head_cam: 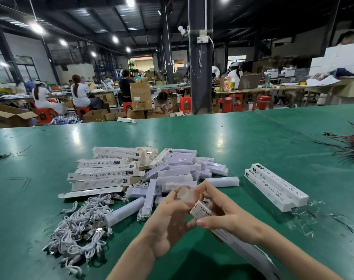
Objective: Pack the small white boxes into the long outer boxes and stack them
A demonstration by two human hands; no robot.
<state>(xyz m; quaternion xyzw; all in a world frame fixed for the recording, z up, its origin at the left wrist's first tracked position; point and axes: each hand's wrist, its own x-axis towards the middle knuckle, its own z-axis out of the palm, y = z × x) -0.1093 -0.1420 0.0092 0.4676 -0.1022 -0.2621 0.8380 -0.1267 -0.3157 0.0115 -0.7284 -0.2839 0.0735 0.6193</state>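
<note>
Gripping a long white printed cardboard outer box (201,211) near its upper end, the right hand (224,218) curls its fingers over the top and sets its thumb beneath. The box slants down toward the camera under the wrist. Its end flap (184,194) stands open, and the left hand (170,217) curls its fingertips onto that flap, palm showing toward the camera. The hands hide whatever lies inside the box.

Just beyond the hands, on the green bench (253,142), lies a loose heap of small plain white boxes (178,172), several crossing one another. Left of that heap sits a pile of long printed outer boxes with flaps open (105,175). Nearer the camera is a tangle of white USB cables (81,225). To the right, apart from the heap, closed long outer boxes (277,186) lie side by side and stacked. A bundle of red and black wires (352,146) rests at the bench's far right.
</note>
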